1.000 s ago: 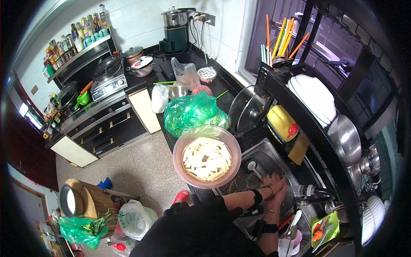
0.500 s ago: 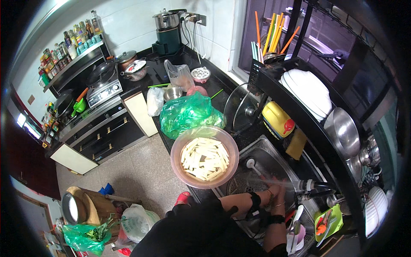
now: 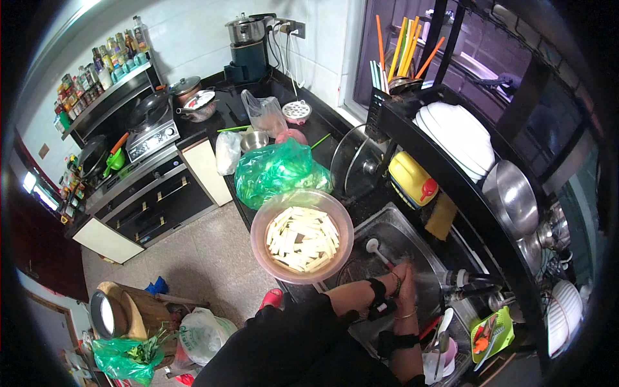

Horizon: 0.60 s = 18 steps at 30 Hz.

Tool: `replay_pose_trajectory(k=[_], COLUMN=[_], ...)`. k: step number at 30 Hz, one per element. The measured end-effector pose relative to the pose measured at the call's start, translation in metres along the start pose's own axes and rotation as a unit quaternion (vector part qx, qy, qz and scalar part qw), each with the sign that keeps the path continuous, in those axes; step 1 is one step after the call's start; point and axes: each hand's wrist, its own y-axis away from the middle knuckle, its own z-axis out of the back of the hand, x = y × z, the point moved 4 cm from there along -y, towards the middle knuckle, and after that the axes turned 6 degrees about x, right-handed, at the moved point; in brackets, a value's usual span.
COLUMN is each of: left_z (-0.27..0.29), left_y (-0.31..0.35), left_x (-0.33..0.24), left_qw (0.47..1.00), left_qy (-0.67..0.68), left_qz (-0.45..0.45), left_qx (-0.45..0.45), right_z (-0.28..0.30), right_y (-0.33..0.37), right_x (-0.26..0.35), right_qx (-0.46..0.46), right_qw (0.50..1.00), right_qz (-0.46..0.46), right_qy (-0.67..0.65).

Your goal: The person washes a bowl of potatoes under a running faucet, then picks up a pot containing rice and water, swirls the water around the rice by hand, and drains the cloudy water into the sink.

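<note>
Over the steel sink (image 3: 419,238), my left hand (image 3: 400,273) and my right hand (image 3: 406,295) are pressed close together beside the tap (image 3: 461,278). Water sprays toward them from its nozzle. Their fingers are too small and overlapped to make out, so whether anything is between them cannot be told. Just beyond my fingertips lies a brush-like tool with a round white head (image 3: 372,245) and a reddish handle. To the left of the sink, a translucent pinkish basin (image 3: 258,258) holds many pale cut strips (image 3: 302,235), perhaps a peeled vegetable.
Behind the basin are a green plastic bag (image 3: 271,173), a small steel bowl (image 3: 254,140) and a glass lid (image 3: 356,161). A yellow bottle (image 3: 407,175) and a sponge (image 3: 441,218) line the sink's far edge. A black dish rack (image 3: 445,151) rises at the right.
My hands have drawn closer together and slightly toward the left, away from the tap. The whole view has shifted a little. Basin and brush-like tool keep their places.
</note>
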Motion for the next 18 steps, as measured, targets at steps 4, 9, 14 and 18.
replay_pose_trajectory(k=[4,9,14,18], left_z=[-0.018,-0.034,-0.008,-0.004], left_y=[0.001,-0.003,-0.005,0.0], left_x=[0.009,0.012,-0.009,-0.01], left_qw=[0.999,0.998,0.99,0.993], left_qy=[0.029,0.068,0.129,0.098], left_qz=[0.013,0.0,-0.003,-0.014], left_qx=[0.011,-0.004,-0.058,-0.068], right_z=[0.052,0.076,0.048,0.02], right_y=[-0.025,-0.023,-0.018,-0.004], right_x=[-0.011,-0.012,-0.015,-0.008], right_qx=[0.003,0.019,-0.02,-0.064], right_qw=[0.998,0.978,0.978,0.992], right_qz=[0.013,0.005,0.003,0.05], right_qy=[-0.065,0.206,0.208,0.097])
